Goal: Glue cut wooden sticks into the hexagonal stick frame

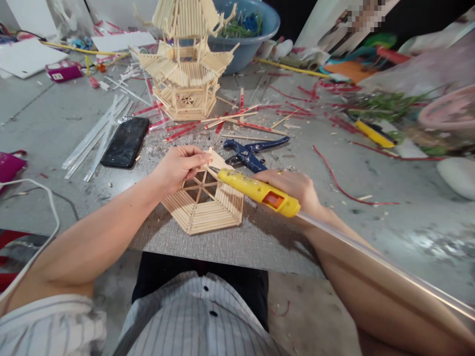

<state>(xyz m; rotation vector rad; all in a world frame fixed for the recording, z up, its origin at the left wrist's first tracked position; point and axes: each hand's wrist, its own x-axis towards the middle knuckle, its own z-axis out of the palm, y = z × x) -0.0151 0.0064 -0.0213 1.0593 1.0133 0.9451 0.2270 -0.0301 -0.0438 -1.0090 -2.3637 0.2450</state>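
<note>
My left hand point(181, 169) is closed in a pinch on a short wooden stick point(210, 150), above the far side of a flat hexagonal panel point(213, 220). Thin wooden sticks make up this panel, with a spoked opening in its middle. My right hand point(295, 187) is wrapped round a yellow hot glue gun point(256, 190); a long clear glue stick point(371, 257) runs out of its back. The gun's nozzle points at the small stick, close to my left fingertips. Just beyond the panel lies a pair of dark blue cutters point(250, 152), partly behind the gun.
Behind the panel stands a tiered stick pagoda point(189, 74), with a blue basin point(256, 42) at its back. A black phone point(125, 142) and clear glue sticks point(97, 133) lie left. A yellow utility knife point(374, 133) and red strips point(334, 173) lie right.
</note>
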